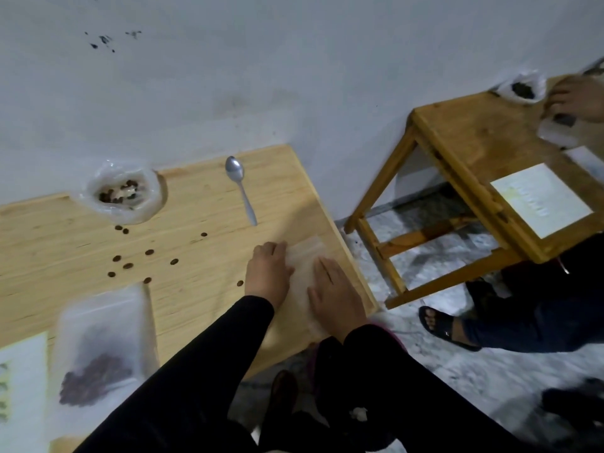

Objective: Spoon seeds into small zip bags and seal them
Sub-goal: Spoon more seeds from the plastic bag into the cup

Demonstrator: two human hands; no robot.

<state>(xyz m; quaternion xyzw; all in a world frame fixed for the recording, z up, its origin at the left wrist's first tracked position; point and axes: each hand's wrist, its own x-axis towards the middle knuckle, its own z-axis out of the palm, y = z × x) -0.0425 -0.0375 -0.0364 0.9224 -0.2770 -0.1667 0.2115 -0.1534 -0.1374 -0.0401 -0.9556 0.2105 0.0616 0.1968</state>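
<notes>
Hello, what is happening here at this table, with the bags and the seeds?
A person is packing seeds. Both hands, left hand and right hand, press flat on a small zip bag near the table's right edge. The spoon lies unused. Loose seeds are scattered beside the open supply bag; one filled bag lies nearby.

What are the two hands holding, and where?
Both rest on an empty zip bag lying flat on the table: the left hand on its left edge, the right hand flat across its middle.
</notes>
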